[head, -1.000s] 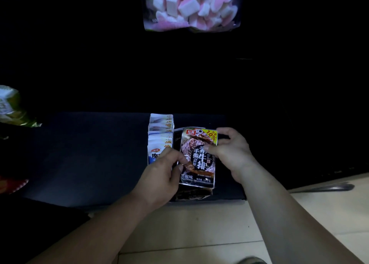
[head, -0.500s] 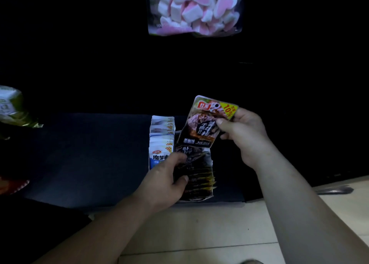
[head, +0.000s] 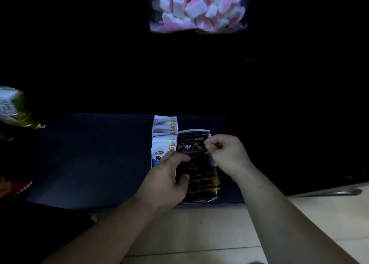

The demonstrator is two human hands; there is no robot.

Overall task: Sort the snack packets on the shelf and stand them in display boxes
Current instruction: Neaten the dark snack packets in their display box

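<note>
Two rows of snack packets stand side by side on a dark shelf (head: 89, 159). The left row holds several white and blue packets (head: 164, 137). The right row is a display box (head: 214, 197) of several dark beef-snack packets (head: 201, 175). My left hand (head: 167, 179) grips the left side of the dark row, fingers across the packet tops and thumb at the near end. My right hand (head: 225, 153) pinches the top of a dark packet (head: 191, 143) at the far end of that row, where it sits among the others.
A clear bag of pink and white marshmallows (head: 199, 7) hangs above at the back. A green and white packet (head: 12, 107) and a red one (head: 12, 187) lie at the left edge. Pale floor tiles (head: 199, 233) run below the shelf front.
My right hand lifted the dark packet from the front of the row, carried it up and back, then lowered it into the far end of the box. My left hand stayed on the row.
</note>
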